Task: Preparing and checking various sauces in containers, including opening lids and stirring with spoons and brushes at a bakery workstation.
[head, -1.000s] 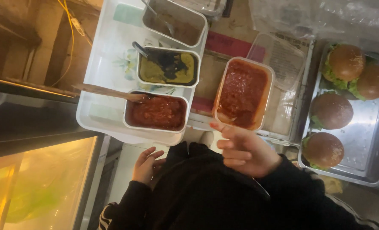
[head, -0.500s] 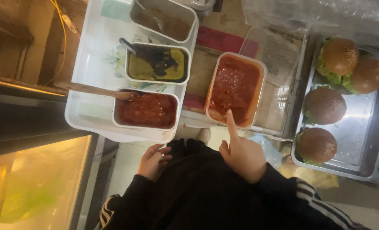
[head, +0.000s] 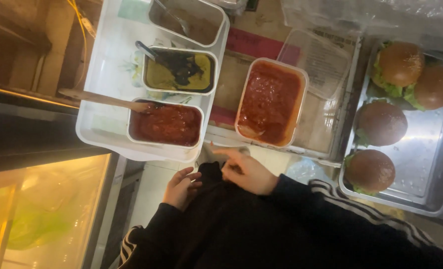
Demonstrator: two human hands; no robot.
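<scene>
Right hand [head: 249, 172] has dropped below the sauce tub [head: 270, 102], grip loosely apart

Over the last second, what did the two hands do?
The right hand dropped from the rim of the clear tub of red sauce back to the dark jacket. The left hand stayed at the jacket, holding nothing. Tray, sauce tins and burgers did not move.

Four brown-bunned burgers with green lettuce [head: 381, 122], three rectangular metal sauce pans [head: 166, 124], one clear plastic tub of red sauce [head: 271, 102], one wooden spoon [head: 104, 99], two bare hands [head: 246, 172]
</scene>
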